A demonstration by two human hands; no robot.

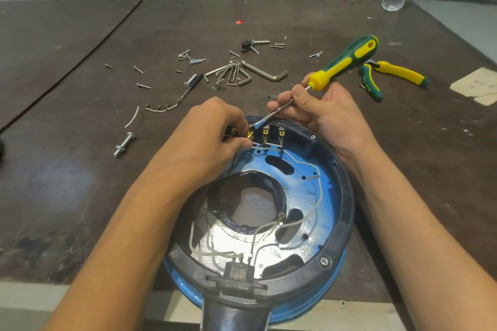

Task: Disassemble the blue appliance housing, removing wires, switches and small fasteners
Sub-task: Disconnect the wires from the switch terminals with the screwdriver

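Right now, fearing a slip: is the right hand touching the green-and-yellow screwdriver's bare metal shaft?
Touching. Head view shows the right hand pinching the metal shaft of the green-and-yellow screwdriver.

Two bare forearms show, the left forearm [129, 223] and the right forearm [403, 209], uncovered from the lower edge of the view up to the wrists. The left hand [209, 131] and the right hand [333, 118] are bare too. The fingers [300, 95] have creased knuckles, and the left thumb has a short nail.
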